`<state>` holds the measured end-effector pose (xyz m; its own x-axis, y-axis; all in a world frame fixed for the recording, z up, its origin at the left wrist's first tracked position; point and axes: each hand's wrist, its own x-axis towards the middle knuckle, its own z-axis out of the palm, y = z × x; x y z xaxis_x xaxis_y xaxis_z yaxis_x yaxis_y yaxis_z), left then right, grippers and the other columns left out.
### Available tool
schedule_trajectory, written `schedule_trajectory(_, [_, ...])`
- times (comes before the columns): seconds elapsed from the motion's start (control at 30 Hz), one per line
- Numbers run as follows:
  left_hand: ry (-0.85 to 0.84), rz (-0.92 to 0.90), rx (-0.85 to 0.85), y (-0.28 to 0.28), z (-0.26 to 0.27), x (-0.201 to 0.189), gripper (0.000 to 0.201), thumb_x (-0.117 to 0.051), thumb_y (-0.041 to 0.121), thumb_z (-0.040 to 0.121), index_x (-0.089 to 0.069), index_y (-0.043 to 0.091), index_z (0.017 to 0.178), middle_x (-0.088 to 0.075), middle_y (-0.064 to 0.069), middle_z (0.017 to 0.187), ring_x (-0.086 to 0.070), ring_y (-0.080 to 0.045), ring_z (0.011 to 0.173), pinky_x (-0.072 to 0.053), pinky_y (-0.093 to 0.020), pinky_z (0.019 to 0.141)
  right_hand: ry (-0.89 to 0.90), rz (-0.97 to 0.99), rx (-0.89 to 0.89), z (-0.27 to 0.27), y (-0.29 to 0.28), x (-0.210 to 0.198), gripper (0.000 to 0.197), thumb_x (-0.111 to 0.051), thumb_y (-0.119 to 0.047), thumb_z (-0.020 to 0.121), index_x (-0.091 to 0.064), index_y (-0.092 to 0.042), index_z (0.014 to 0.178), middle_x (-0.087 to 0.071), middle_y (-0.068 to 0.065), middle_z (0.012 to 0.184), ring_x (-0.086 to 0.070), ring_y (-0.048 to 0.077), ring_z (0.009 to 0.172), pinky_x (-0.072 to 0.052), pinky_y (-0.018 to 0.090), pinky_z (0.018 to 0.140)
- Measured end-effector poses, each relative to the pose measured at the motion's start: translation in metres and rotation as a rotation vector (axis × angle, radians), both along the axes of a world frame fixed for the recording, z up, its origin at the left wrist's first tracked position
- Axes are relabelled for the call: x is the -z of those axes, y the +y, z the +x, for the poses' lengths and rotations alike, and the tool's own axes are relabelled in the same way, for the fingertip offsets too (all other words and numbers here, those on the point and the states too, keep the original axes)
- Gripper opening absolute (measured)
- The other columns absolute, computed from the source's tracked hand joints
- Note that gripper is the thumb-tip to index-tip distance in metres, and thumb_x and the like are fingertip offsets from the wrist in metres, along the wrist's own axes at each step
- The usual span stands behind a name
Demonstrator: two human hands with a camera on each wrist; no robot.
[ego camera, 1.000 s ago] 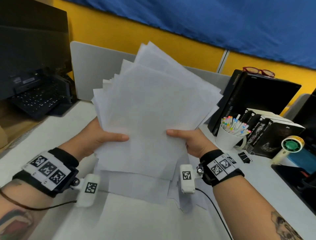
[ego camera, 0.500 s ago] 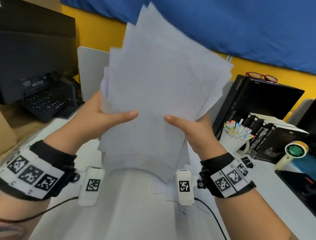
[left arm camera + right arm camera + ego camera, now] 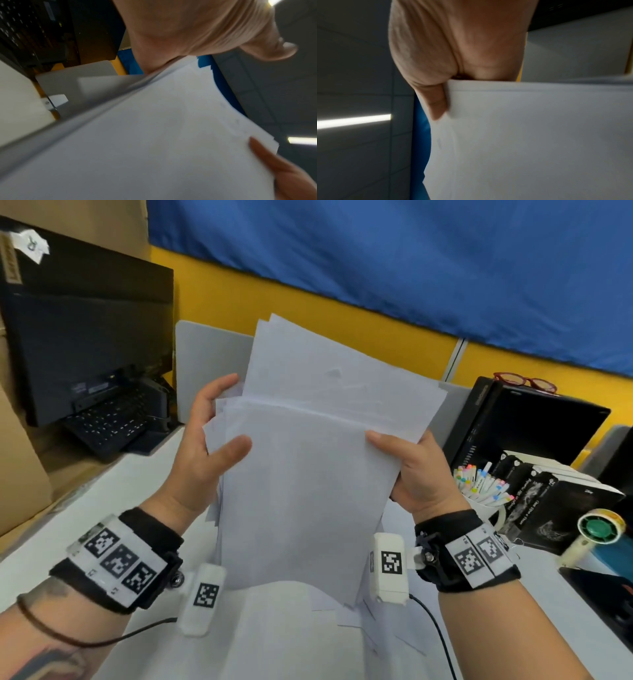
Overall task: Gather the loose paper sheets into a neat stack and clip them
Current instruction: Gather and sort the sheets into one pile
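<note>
A bundle of white paper sheets (image 3: 308, 474) stands nearly upright above the desk, its top edges still uneven. My right hand (image 3: 404, 463) grips the right edge, thumb on the front and fingers hidden behind. My left hand (image 3: 219, 419) lies against the left edge with its fingers nearly straight and its thumb in front. In the left wrist view the palm (image 3: 188, 27) meets the edge of the sheets (image 3: 154, 135), with the thumb off the paper. The right wrist view shows my right hand (image 3: 453, 54) pinching the sheets (image 3: 522, 135). More sheets (image 3: 291, 631) lie flat on the desk below. I see no clip.
A black monitor (image 3: 89, 330) and keyboard (image 3: 109, 422) stand at the left. A grey divider (image 3: 205, 354) runs behind. At the right are a mug of markers (image 3: 479, 491), black books (image 3: 565, 501), a black box (image 3: 513, 422) with red glasses (image 3: 527, 381), and a hand fan (image 3: 599, 529).
The fanned sheets have come down and drawn closer together. My left hand let go its pinch and slid up along the left edge. The right hand keeps its hold.
</note>
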<state>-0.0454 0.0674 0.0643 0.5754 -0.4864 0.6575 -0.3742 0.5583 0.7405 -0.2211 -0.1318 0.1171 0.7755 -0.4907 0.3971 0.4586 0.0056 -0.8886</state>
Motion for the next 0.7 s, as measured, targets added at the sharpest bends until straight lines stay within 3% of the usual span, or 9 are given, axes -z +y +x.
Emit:
schedule_trajectory(0.07, [-0.019,0.070,-0.007,0.002,0.005,0.012,0.128,-0.088,0.064,0.057,-0.018,0.019,0.155,-0.054,0.023,0.137,-0.058,-0.009,0.126,-0.055,-0.026,0.094,-0.053,0.085,-0.026,-0.002,0.001,-0.001,0.048,-0.050,-0.015,0.098,-0.046,-0.014,0.146,-0.067,0.008,0.132,-0.065,0.029,0.119,-0.056,0.043,0.094])
schedule_trajectory(0.13, [-0.066,0.177,-0.099,0.003,0.010,0.022,0.137,-0.092,0.059,0.050,-0.013,0.031,0.157,-0.044,0.033,0.141,-0.052,0.001,0.130,-0.053,-0.022,0.096,-0.122,0.118,-0.071,-0.003,0.002,-0.005,0.047,-0.037,-0.025,0.105,-0.037,-0.030,0.152,-0.062,0.002,0.140,-0.060,0.026,0.127,-0.055,0.043,0.097])
schedule_trajectory(0.23, [0.011,0.258,-0.243,-0.002,0.010,0.028,0.103,-0.077,0.069,0.067,-0.030,0.035,0.152,-0.053,0.032,0.134,-0.057,0.008,0.120,-0.054,-0.024,0.094,-0.182,0.095,-0.094,-0.006,0.004,-0.011,0.044,-0.028,-0.026,0.109,-0.034,-0.038,0.151,-0.059,0.002,0.143,-0.057,0.028,0.130,-0.051,0.047,0.102])
schedule_trajectory(0.3, [0.085,0.260,-0.258,-0.002,0.005,0.019,0.083,-0.042,0.083,0.082,-0.049,0.029,0.144,-0.068,0.019,0.121,-0.065,0.010,0.107,-0.056,-0.027,0.093,-0.183,0.037,-0.080,-0.008,0.004,-0.015,0.039,-0.027,-0.025,0.110,-0.041,-0.035,0.145,-0.058,0.007,0.143,-0.058,0.030,0.128,-0.051,0.048,0.102])
schedule_trajectory(0.37, [0.068,0.256,-0.249,0.002,0.004,0.003,0.078,-0.017,0.069,0.089,-0.054,0.027,0.143,-0.070,0.016,0.120,-0.065,0.012,0.107,-0.056,-0.018,0.091,-0.142,-0.051,-0.017,-0.008,0.004,-0.020,0.033,-0.032,-0.025,0.108,-0.050,-0.027,0.135,-0.059,0.010,0.138,-0.063,0.030,0.119,-0.056,0.046,0.094])
schedule_trajectory(0.43, [0.019,0.183,-0.191,0.007,0.002,-0.013,0.071,-0.010,0.055,0.098,-0.053,0.024,0.146,-0.070,0.010,0.128,-0.065,0.000,0.118,-0.055,-0.014,0.089,-0.116,-0.112,0.025,-0.009,0.004,-0.024,0.027,-0.041,-0.027,0.103,-0.055,-0.021,0.125,-0.063,0.009,0.127,-0.066,0.026,0.106,-0.060,0.041,0.084])
schedule_trajectory(0.53, [-0.033,0.114,-0.070,0.010,-0.003,-0.027,0.065,-0.024,0.053,0.096,-0.054,0.019,0.142,-0.070,0.003,0.131,-0.067,-0.012,0.121,-0.056,-0.021,0.090,-0.112,-0.160,-0.013,-0.008,0.005,-0.026,0.025,-0.045,-0.027,0.098,-0.055,-0.019,0.120,-0.067,0.005,0.116,-0.067,0.023,0.100,-0.060,0.040,0.082])
schedule_trajectory(0.6, [0.026,0.072,-0.008,0.008,-0.004,-0.026,0.070,-0.056,0.063,0.082,-0.058,0.020,0.137,-0.071,0.000,0.129,-0.068,-0.019,0.119,-0.059,-0.029,0.088,-0.103,-0.172,-0.031,-0.006,0.005,-0.025,0.029,-0.047,-0.028,0.097,-0.050,-0.018,0.125,-0.069,0.007,0.113,-0.068,0.027,0.101,-0.060,0.043,0.082])
schedule_trajectory(0.7, [0.127,0.078,0.087,0.006,-0.001,-0.031,0.076,-0.093,0.052,0.058,-0.066,0.021,0.122,-0.075,-0.003,0.119,-0.071,-0.026,0.112,-0.061,-0.033,0.082,-0.082,-0.259,0.037,-0.005,0.002,-0.023,0.055,-0.071,-0.033,0.090,-0.042,-0.021,0.135,-0.053,0.009,0.141,-0.056,0.033,0.127,-0.055,0.043,0.093])
